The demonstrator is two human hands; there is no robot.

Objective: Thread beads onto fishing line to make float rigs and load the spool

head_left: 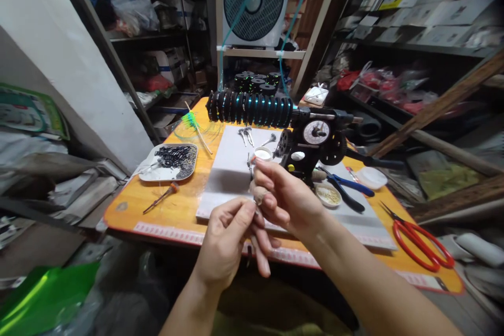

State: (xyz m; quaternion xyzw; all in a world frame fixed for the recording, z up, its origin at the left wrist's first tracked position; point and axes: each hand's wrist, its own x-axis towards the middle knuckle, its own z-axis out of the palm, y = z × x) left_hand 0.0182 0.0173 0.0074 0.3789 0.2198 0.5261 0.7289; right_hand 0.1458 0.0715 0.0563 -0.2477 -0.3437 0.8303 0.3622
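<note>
My left hand (230,233) and my right hand (281,191) meet over the board's front part. With thumb and forefinger, my left hand pinches something small and thin, mostly hidden; its other fingers reach forward. My right hand is closed, its thumb and forefinger pinched around a small dark-tipped piece, too small to name. Just beyond them stands a small white cup (263,154). Several grey-headed pieces with pale stems (247,135) lie behind it on the grey board (226,168). To the right is a black machine (311,139) with a dial and gears.
A row of black spools (250,107) spans the back. On the left are a white tray (145,174) of dark small parts and a brown-handled tool (160,198). Blue-and-black pliers (346,186), a dish of tiny beads (328,196) and red-handled scissors (421,244) lie right.
</note>
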